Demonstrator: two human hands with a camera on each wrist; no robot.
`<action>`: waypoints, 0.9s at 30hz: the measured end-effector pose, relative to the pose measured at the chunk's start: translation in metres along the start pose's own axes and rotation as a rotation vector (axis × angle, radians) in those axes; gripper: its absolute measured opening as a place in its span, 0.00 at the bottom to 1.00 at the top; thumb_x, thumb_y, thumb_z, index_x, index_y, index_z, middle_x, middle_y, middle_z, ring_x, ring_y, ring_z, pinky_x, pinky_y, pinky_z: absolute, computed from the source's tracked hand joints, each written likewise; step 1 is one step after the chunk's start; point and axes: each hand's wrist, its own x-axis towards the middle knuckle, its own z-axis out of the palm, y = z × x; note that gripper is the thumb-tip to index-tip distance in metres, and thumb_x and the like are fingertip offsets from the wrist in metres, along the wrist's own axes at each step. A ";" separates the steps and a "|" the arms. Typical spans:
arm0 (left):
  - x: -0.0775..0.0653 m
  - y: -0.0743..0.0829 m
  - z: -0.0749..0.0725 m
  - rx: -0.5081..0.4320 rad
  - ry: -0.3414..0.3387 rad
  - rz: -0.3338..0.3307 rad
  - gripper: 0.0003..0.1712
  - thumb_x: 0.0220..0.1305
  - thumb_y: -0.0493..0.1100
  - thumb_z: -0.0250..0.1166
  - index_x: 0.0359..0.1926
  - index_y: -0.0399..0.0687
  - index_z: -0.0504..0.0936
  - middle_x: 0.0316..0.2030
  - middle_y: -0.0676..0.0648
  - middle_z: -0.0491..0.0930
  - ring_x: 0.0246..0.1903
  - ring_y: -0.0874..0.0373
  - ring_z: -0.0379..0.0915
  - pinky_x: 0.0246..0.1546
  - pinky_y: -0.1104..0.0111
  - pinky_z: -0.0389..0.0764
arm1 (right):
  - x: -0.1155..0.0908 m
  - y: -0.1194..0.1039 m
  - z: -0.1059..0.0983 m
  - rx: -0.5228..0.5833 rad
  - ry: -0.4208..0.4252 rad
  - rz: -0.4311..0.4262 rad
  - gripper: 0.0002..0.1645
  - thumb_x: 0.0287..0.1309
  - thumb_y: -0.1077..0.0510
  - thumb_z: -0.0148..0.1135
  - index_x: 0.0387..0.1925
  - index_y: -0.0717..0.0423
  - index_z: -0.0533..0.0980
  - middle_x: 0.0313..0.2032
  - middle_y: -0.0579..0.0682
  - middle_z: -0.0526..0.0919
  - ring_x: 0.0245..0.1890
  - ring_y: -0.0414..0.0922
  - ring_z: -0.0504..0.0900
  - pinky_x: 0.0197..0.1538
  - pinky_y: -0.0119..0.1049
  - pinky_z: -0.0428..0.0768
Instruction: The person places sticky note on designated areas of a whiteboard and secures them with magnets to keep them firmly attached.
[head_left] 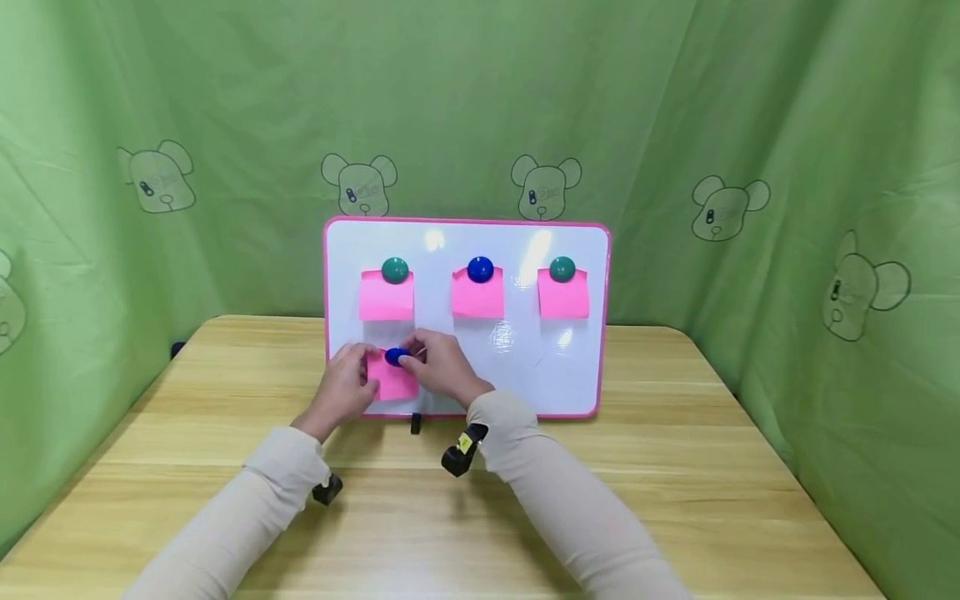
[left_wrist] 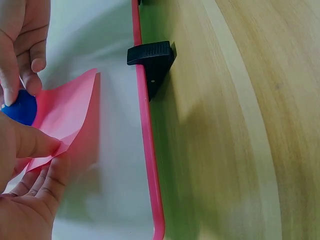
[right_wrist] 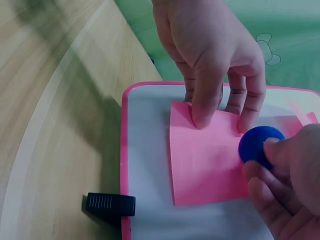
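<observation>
A pink sticky note [head_left: 395, 385] lies against the lower left of a whiteboard [head_left: 525, 367] with a pink frame. My left hand [head_left: 348, 385] pinches the note's left edge between thumb and fingers, as the left wrist view shows. With thumb and fingertips my right hand [head_left: 442, 363] grips a round blue magnet [right_wrist: 257, 145] at the note's upper edge. Whether the magnet touches the board cannot be told. In the left wrist view the note [left_wrist: 67, 112] bends away from the board at its lower edge.
Above hang three more pink notes, under a green magnet [head_left: 395, 270], a blue magnet [head_left: 481, 269] and another green magnet [head_left: 562, 268]. A black foot [head_left: 416, 423] props the board on the wooden table [head_left: 675, 467]. Green curtains [head_left: 480, 100] surround it.
</observation>
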 end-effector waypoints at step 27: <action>0.003 0.005 -0.002 0.006 -0.040 -0.045 0.22 0.54 0.27 0.64 0.51 0.35 0.74 0.42 0.41 0.72 0.40 0.49 0.71 0.44 0.60 0.78 | 0.002 -0.006 0.011 -0.233 0.169 0.079 0.10 0.60 0.51 0.66 0.33 0.52 0.75 0.25 0.45 0.75 0.25 0.41 0.74 0.27 0.29 0.72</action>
